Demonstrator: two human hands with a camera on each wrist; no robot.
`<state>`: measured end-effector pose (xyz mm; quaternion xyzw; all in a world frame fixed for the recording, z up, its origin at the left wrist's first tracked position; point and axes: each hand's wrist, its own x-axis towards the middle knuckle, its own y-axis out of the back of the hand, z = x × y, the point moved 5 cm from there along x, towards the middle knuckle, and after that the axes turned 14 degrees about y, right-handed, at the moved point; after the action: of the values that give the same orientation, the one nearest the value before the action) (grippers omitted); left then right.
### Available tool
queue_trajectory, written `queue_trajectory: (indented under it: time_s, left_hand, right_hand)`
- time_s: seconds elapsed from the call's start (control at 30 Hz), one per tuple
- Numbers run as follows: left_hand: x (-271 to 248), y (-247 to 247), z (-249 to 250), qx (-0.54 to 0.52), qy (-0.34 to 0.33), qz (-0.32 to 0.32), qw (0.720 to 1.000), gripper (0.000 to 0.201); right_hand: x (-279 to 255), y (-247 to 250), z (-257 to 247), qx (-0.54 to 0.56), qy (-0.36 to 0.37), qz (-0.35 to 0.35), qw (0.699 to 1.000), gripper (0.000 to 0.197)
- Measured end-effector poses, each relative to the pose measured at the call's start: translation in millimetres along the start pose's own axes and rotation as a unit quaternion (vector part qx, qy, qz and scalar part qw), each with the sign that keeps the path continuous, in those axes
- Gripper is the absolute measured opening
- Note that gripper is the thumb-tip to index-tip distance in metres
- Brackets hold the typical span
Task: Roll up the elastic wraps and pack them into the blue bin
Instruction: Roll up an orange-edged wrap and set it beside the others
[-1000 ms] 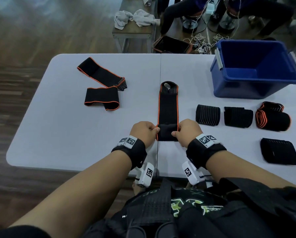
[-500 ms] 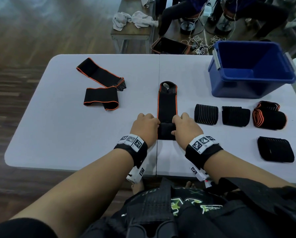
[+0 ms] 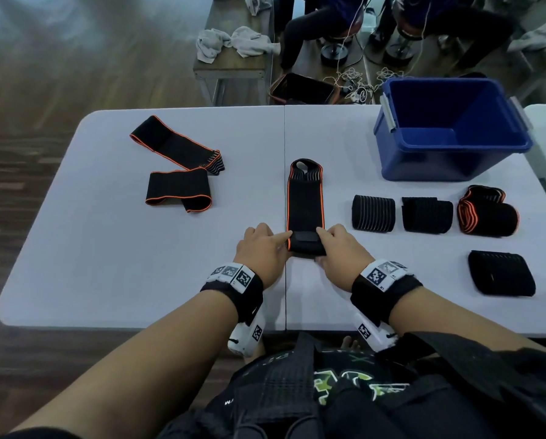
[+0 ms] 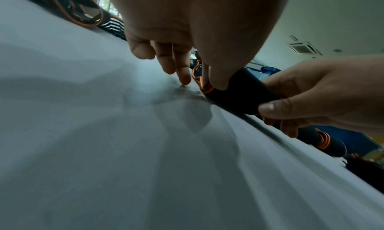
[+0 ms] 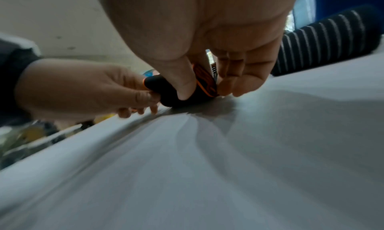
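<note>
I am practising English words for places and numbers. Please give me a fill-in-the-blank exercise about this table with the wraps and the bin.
1. Both hands, the left hand and the right hand, hold one ____ of the wrap being rolled.
2. The blue bin holds ____ wraps.
3. To the right of the hands lie ____ rolled wraps.

Missing words: end; no; four

The hands [image 3: 303,251] hide both ends of the rolled wrap [image 3: 306,242].
</note>
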<state>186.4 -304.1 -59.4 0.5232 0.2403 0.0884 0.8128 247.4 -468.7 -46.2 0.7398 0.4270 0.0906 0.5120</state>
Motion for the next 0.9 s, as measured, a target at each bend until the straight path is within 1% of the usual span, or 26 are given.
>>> queue_trajectory:
  time_s: [0.1, 0.2, 0.23, 0.37, 0.5, 0.63, 0.73, 0.83, 0.87, 0.9]
  left_hand:
    - [4.1, -2.3, -1.6, -0.063, 0.036, -0.037, 0.997, 0.029]
    - [7.7, -4.7, -2.3, -0.118, 0.064, -0.056, 0.989, 0.029]
    - [8.9, -5.4, -2.3, -0.127, 0.066, -0.054, 0.988, 0.03]
    - [13.1, -0.9, -0.7, -0.145, 0.059, -0.037, 0.987, 0.04]
    - [19.0, 2.9, 4.2, -0.157, 0.073, -0.042, 0.984, 0.047]
    - [22.3, 6.4, 7.9, -0.165, 0.098, -0.059, 0.98, 0.051]
    - [23.9, 7.1, 11.8, -0.133, 0.107, -0.084, 0.982, 0.052]
    - [25.2, 9.1, 13.3, -0.108, 0.114, -0.092, 0.983, 0.053]
    - [25.7, 9.8, 13.2, -0.105, 0.115, -0.088, 0.984, 0.051]
    - [26.6, 10.9, 12.4, -0.113, 0.115, -0.075, 0.984, 0.045]
  right_hand:
    - [9.2, 7.4, 8.5, 0.076, -0.032, 0.032, 0.996, 0.031]
    - [13.5, 13.1, 12.2, 0.116, -0.046, 0.055, 0.991, 0.018]
    - [13.7, 14.8, 13.0, 0.124, -0.053, 0.062, 0.989, 0.018]
    - [17.6, 17.0, 18.9, 0.148, -0.081, 0.073, 0.983, 0.03]
    - [22.6, 18.4, 21.0, 0.144, -0.102, 0.073, 0.982, 0.039]
    - [25.4, 19.4, 23.5, 0.126, -0.126, 0.046, 0.983, 0.047]
    - [29.0, 20.5, 25.3, 0.121, -0.145, 0.027, 0.982, 0.05]
    - [32.2, 23.1, 27.7, 0.093, -0.155, 0.02, 0.983, 0.049]
    - [32.4, 25.2, 27.7, 0.085, -0.152, 0.029, 0.984, 0.044]
    - [32.0, 27.0, 27.6, 0.093, -0.145, 0.048, 0.984, 0.038]
